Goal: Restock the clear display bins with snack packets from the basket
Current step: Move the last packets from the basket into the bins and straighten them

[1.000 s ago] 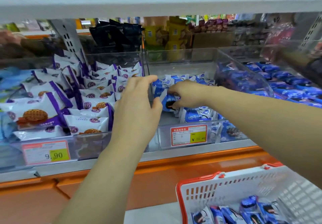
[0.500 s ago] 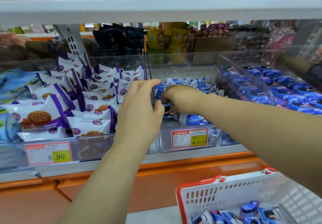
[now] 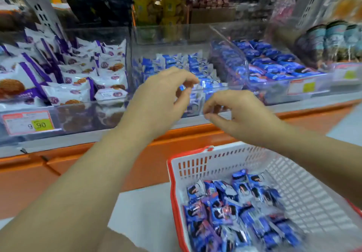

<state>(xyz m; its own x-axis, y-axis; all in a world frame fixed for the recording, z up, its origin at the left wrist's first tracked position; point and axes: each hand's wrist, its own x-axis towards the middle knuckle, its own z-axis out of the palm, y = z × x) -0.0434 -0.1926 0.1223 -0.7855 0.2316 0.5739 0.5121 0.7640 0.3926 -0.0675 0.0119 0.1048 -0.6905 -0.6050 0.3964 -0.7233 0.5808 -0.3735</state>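
Note:
The middle clear bin (image 3: 221, 36) on the shelf holds several blue-and-white snack packets (image 3: 176, 61). My left hand (image 3: 158, 99) hovers at the bin's front edge with its fingers loosely curled and nothing in them. Just in front of the bin and lower, above the basket's far rim, my right hand (image 3: 241, 112) is also loosely curled and empty. The white basket with a red rim (image 3: 173, 185) sits at the lower right. It is filled with several blue snack packets (image 3: 235, 212).
White-and-purple biscuit packets (image 3: 78, 71) fill the left bin above a 9.90 price tag (image 3: 29, 123). Dark blue packets (image 3: 274, 63) fill the right bin. Lidded cups (image 3: 333, 36) stand far right. An orange shelf front (image 3: 78, 163) runs below the bins.
Both hands have drawn back out of the middle bin toward me. The right hand let go of the packet it was touching. The view has tilted down, showing more of the basket.

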